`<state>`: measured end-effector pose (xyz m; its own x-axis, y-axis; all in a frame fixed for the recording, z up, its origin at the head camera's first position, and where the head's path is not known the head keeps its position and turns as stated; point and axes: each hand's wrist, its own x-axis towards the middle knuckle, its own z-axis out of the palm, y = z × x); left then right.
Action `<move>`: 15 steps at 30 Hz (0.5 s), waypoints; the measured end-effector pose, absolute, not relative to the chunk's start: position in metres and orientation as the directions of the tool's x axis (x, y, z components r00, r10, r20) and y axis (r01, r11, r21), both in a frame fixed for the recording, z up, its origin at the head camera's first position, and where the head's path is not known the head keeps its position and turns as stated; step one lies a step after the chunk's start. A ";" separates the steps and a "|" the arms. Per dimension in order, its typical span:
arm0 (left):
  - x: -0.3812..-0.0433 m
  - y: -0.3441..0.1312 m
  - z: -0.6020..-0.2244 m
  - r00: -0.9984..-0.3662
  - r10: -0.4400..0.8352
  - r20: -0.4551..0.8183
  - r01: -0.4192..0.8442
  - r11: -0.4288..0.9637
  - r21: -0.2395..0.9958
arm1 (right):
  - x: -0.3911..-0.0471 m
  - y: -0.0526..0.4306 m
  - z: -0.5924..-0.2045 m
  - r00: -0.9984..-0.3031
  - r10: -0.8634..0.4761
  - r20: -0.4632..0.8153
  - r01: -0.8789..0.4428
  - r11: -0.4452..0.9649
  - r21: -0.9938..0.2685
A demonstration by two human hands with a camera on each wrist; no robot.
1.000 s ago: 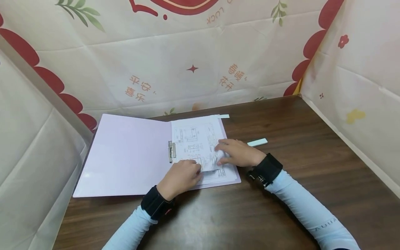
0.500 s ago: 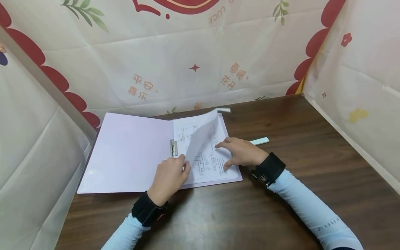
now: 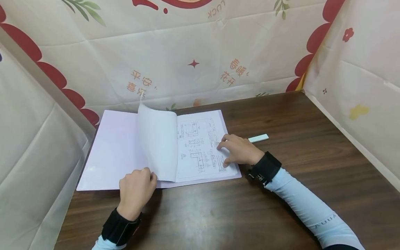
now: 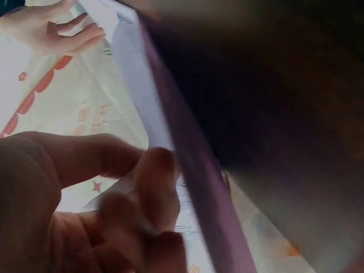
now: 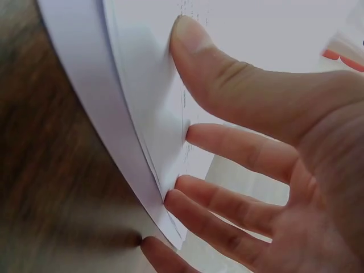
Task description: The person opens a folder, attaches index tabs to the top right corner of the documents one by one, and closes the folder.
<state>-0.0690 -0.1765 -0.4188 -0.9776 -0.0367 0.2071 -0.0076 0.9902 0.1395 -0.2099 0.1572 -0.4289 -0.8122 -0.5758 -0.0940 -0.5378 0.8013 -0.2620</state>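
Note:
An open pale lilac folder [image 3: 106,149] lies on the table. On its right side is a sheet with printed technical drawings [image 3: 197,149]. A white sheet [image 3: 159,142] stands half turned over to the left, its blank side showing and its far corner raised. My left hand [image 3: 137,189] pinches the near corner of that sheet between thumb and curled finger, over the folder's near edge. My right hand [image 3: 240,149] rests its fingertips on the drawing's right margin, fingers spread; in the right wrist view the thumb [image 5: 193,40] touches the paper. The turned sheet hides the folder's metal clip.
A pale green-white strip [image 3: 258,138] sticks out beyond the right hand on the brown wooden table [image 3: 218,215]. Printed cloth [image 3: 175,52] hangs behind the table, with more cloth at the left and right sides.
My left hand has moved left and toward me, turning the sheet from the right side over toward the left cover. The clip has become covered. My right hand has stayed nearly in place.

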 end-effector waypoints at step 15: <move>-0.083 -0.147 -0.407 -0.977 0.111 0.182 0.126 0.990 0.070 | -0.208 0.155 -0.426 -0.801 -0.588 -0.113 -0.554 0.799 -0.236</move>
